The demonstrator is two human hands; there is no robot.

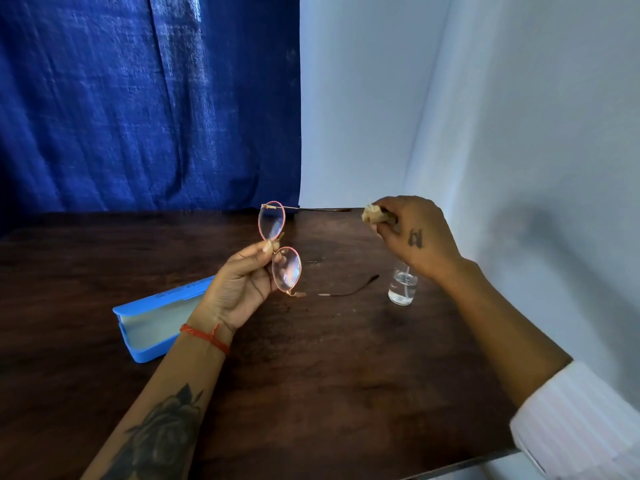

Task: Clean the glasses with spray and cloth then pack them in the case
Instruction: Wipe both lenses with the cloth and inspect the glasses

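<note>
Dark blue curtain (149, 98) hung across the back left and a pale wall (519, 116) took up the right, with a dark wood bench (329, 375) below carrying everything. Biggest item on it was the blue case (152, 323), lying open toward the left with its pale lining showing, partly behind the left forearm.

Left hand (239, 289) held the glasses (280, 249) up above the bench, turned so one lens sat above the other. That grip was pressed together on the bridge, thumb and fingertips pinching the thin metal between the two round lenses. Both temples were unfolded and stuck out to the right.

Right hand (415, 230) was off to the right, well apart from the glasses, its grip closed around a small bunched cloth (372, 213). Under that wrist stood the little clear spray bottle (402, 284), its top hidden by the hand.

My take on handling: that wire frame looked very light and bendy, and the lenses looked slick and easy to smudge or scratch. The bridge or rim edge seemed the safe place to hold, never the lens faces. Wiping would push on the lens, so I'd brace the rim close to the lens being wiped. The cloth looked soft and limp and should crumple any way you like.
</note>
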